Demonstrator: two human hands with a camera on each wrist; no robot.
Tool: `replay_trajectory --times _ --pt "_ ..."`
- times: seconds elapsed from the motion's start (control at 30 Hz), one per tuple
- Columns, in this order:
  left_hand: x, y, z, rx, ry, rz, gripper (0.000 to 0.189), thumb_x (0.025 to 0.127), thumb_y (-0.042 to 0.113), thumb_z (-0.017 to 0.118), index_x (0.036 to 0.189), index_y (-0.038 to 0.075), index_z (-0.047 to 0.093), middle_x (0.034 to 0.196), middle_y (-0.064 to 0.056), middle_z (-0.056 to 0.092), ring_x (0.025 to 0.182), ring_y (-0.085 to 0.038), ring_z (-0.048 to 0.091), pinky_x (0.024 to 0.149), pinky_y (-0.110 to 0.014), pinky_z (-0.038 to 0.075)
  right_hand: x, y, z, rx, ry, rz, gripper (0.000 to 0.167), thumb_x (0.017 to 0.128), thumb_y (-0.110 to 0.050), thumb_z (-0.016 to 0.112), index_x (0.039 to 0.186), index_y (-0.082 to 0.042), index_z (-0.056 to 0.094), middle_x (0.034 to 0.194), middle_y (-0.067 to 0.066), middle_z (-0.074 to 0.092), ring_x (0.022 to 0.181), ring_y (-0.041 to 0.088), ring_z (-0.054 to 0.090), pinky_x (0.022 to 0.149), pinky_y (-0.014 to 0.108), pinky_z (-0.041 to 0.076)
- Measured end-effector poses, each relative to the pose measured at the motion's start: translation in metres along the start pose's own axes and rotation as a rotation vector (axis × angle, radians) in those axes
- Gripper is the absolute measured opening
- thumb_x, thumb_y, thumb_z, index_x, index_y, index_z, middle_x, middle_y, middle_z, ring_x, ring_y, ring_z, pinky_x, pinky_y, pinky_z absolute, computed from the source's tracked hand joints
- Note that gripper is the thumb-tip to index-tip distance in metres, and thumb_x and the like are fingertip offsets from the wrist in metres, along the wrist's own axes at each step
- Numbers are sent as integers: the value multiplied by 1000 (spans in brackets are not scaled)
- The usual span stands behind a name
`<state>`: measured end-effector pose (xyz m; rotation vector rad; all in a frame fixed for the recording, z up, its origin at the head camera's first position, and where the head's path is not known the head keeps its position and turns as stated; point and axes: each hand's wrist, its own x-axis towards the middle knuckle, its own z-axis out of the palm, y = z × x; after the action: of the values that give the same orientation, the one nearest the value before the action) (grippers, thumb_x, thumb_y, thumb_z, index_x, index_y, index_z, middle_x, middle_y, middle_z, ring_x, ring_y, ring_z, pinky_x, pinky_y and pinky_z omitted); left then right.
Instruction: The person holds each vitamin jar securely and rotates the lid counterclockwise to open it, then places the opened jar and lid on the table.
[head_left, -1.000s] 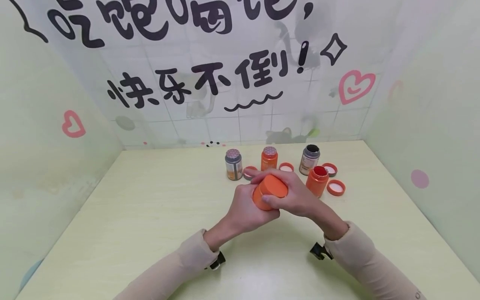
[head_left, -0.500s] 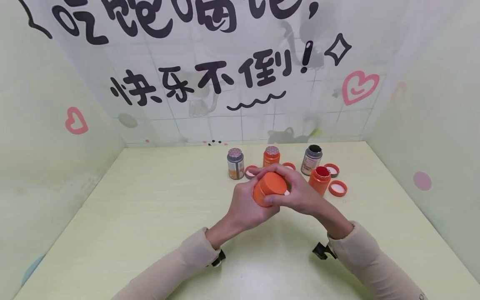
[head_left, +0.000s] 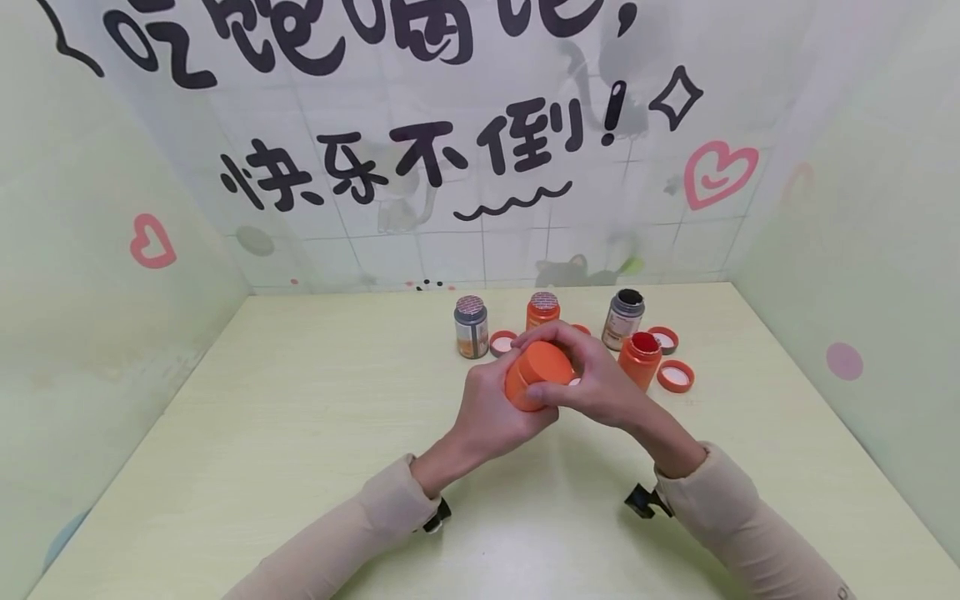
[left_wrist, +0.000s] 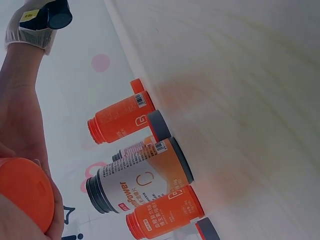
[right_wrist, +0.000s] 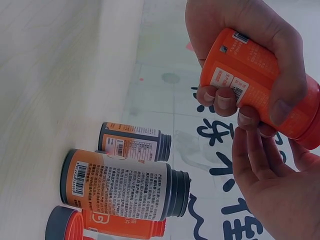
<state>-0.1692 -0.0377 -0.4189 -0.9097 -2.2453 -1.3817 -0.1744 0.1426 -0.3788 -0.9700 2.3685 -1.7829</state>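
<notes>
An orange capped bottle (right_wrist: 245, 80) is held up above the table, its round orange cap (head_left: 547, 363) facing the head camera. My left hand (head_left: 498, 408) grips the bottle's body, fingers and thumb wrapped round it. At the cap end, my right hand (head_left: 592, 379) has its thumb on the near side and its fingers curled over the far side. The right wrist view shows the bottle's label, with right fingertips (right_wrist: 242, 135) close to the left hand's fingers. In the left wrist view the cap (left_wrist: 27, 192) fills the lower left corner.
Behind the hands stand a grey bottle with a patterned seal (head_left: 471, 329), an orange sealed bottle (head_left: 542, 310), an open grey bottle (head_left: 622, 321) and an open orange bottle (head_left: 640, 360). Upturned caps, including an orange one (head_left: 676, 377) and a grey-rimmed one (head_left: 502, 342), lie beside them.
My right fingers have shifted on the cap, lifting and spreading a little at the far side. The bottle has risen slightly, still in my left hand. The head view has shifted slightly.
</notes>
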Motion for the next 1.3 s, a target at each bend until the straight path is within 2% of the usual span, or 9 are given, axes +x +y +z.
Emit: replay_trajectory --times 0.3,0.47,0.57,0.63,0.77,0.87,0.97,1.13,1.3 --pt "0 0 0 -26 -12 -15 46 75 12 79 118 3 65 102 -10 77 85 -21 75 77 -23 61 -1 2 -2 -7 -7 -35 41 89 -19 76 126 -10 62 130 11 63 120 29 61 91 36 60" --pt "1 -1 0 -9 -20 -11 42 77 13 79 115 4 65 100 -9 77 82 -19 74 76 -22 60 0 -1 -2 -2 -11 -52 46 88 -12 75 131 -9 59 132 11 62 121 28 60 95 34 59" --pt "1 -1 0 0 -21 -12 40 76 13 79 113 5 65 97 -7 76 79 -17 72 74 -23 60 1 -2 -2 -18 19 -65 51 85 -12 76 132 -9 59 130 10 63 121 26 61 98 35 57" --pt "0 -1 0 4 -19 -19 39 76 14 80 112 6 65 95 -6 75 78 -16 71 72 -23 60 0 -3 -2 -34 57 -61 50 82 -13 78 129 -10 60 127 9 64 119 25 62 100 40 55" --pt "0 0 0 30 -16 -40 38 77 17 81 110 7 66 92 -5 75 75 -14 69 69 -22 59 0 -2 -3 -76 130 -45 39 82 -16 80 117 -11 65 117 8 68 111 22 63 98 46 54" --pt "1 0 0 47 -19 -47 37 77 18 82 109 7 66 89 -4 74 73 -12 67 67 -21 58 0 -1 -4 -88 153 -53 34 83 -15 80 113 -9 67 113 7 69 108 21 64 97 43 55" --pt "2 -1 -1 48 -23 -43 38 78 17 82 110 7 66 89 -4 74 72 -12 67 66 -21 58 -1 -1 -6 -84 144 -66 35 84 -13 79 116 -8 68 115 6 69 108 21 64 98 41 56" --pt "4 -2 -6 44 -53 -55 39 79 18 83 112 7 67 89 -3 74 72 -10 66 66 -22 58 -2 -3 -9 -81 105 -76 41 85 -11 78 124 -10 68 123 7 68 114 21 63 101 44 55" --pt "6 -2 -8 40 -83 -83 38 79 20 83 112 8 67 88 -1 73 72 -9 65 64 -24 58 -1 -3 -11 -104 95 -34 49 84 -15 79 131 -11 65 129 7 67 117 23 62 102 46 54"
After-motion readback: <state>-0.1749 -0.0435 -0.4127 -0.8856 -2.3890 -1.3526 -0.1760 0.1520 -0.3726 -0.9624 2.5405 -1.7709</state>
